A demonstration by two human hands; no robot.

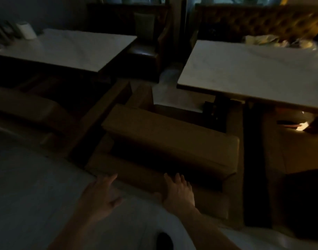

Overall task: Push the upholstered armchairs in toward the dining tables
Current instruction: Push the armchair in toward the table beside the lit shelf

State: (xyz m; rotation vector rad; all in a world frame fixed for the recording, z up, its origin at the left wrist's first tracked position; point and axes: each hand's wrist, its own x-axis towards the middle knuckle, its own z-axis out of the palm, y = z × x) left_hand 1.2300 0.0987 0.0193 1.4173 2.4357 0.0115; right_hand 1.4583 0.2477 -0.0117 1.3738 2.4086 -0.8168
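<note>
Dimly, two pale tables (253,69) stand ahead; both hands, left (102,193) and right (178,190), seemingly spread-fingered, reach the armchair (172,141).

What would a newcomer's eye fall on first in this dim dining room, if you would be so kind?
Most likely the two pale tabletops, the left table and the right table, bright against the dark room. Next, the tan armchair seen from behind at centre, with the left hand and the right hand spread open at its back. A small warm glow shows under the right table's edge.
</note>
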